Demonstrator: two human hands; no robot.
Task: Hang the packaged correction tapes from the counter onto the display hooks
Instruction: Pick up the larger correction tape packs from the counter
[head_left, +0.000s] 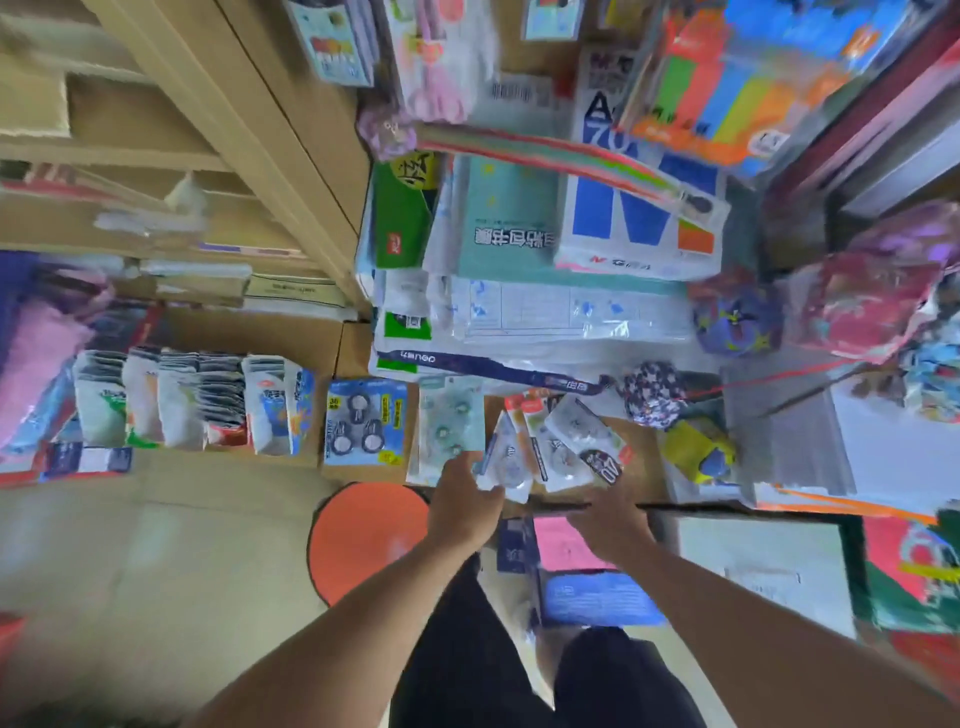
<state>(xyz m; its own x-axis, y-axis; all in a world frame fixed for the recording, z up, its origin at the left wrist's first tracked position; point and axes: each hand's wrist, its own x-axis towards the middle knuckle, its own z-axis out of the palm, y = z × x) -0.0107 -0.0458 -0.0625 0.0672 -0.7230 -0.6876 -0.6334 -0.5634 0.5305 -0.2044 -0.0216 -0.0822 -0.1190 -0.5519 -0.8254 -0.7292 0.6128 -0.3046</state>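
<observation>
1. Head view, landmark: the brown counter (641, 452). All places below are given relative to it.
2. A loose pile of correction tape packs (558, 441) lies on the counter near its front edge, the packs fanned and overlapping. A pale green pack (451, 428) lies at the left end of the pile, and a blue pack (365, 428) lies further left again.
3. Left of the counter, rows of hanging packs (192, 402) fill the display. The hooks themselves are hidden by the stock.
4. The left hand (470, 501) reaches over the front edge of the counter. Its fingers rest at the lower edge of the pale green pack and on the left end of the pile. The image is blurred; whether the fingers pinch a pack or only touch it cannot be told.
5. The right hand (610, 519) sits at the front edge of the counter, just below the pile. Its fingers are turned away from the camera, so I cannot tell if they are spread or closed.
6. Judgement on the step: pickup at the counter. No pack is lifted clear.
7. Judgement on the next move: secure one pack from the pile, separate it from its overlapping neighbours, and carry it left to the display with its hang hole lined up on a hook.
</observation>
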